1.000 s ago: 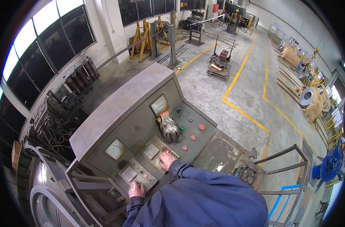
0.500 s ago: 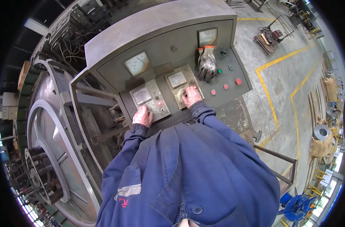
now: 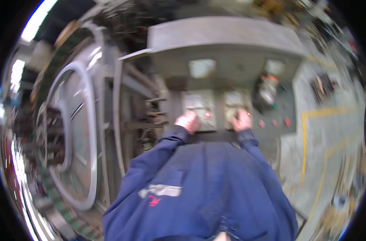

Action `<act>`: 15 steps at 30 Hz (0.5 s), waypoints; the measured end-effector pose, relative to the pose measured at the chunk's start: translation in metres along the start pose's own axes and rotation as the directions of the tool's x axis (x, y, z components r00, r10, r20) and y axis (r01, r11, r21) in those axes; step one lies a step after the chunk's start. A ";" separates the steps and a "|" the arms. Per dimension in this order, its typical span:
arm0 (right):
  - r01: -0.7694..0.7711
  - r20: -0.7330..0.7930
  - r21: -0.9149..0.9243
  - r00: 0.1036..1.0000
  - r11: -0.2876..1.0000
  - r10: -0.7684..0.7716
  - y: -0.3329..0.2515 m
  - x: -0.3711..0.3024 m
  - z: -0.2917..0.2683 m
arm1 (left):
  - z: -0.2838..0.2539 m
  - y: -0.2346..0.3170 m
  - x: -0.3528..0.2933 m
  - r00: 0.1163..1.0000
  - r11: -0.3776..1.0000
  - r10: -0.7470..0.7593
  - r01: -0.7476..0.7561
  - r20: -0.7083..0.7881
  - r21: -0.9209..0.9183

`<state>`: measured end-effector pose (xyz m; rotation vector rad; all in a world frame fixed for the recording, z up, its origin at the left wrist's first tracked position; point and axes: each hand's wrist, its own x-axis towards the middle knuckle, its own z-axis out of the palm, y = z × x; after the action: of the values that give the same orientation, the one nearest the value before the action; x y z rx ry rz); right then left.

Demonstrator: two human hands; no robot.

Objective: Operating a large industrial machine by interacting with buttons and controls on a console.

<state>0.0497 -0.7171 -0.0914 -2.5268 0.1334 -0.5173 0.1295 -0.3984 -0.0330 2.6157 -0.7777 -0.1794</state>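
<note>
My left fingers [image 3: 192,117] cover the left panel [image 3: 203,106] at its near-left corner; my right fingers [image 3: 239,115], the right panel [image 3: 235,102], near end; blurred, I can't tell whether either grips.

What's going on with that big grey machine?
A person in a blue jacket is at a grey control console. Their left hand is at the left panel, near a red light; their right hand is at the right panel. Dirty work gloves lie further right. It's too blurry to see exactly what they're doing.

control console [image 3: 227,34]: matt metal | jacket [image 3: 187,168]: matt cloth | oval ring [image 3: 93,132]: smooth metal
</note>
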 end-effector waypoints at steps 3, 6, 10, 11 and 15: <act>-0.045 0.017 -0.044 0.999 0.998 0.046 -0.005 0.004 -0.008 | -0.003 0.004 0.000 0.998 0.998 0.037 -0.039 -0.050 -0.040; -0.098 0.049 -0.086 0.994 0.991 0.103 -0.014 0.008 -0.011 | 0.003 0.001 -0.004 1.000 0.999 -0.007 0.007 -0.013 -0.038; -0.091 0.058 -0.100 0.994 0.991 0.097 -0.016 0.009 -0.015 | -0.007 0.007 -0.005 1.000 0.998 -0.004 0.004 -0.001 -0.056; -0.093 0.065 -0.082 0.993 0.992 0.098 -0.018 0.009 -0.015 | -0.007 0.007 -0.006 1.000 0.998 -0.012 0.012 -0.008 -0.057; -0.129 0.083 -0.052 0.988 0.990 0.133 -0.020 0.011 -0.016 | -0.009 0.007 -0.007 1.000 0.998 -0.017 0.016 -0.016 -0.062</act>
<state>0.0536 -0.7105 -0.0643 -2.5591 0.2805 -0.3563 0.1219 -0.3966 -0.0217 2.5626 -0.7329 -0.1837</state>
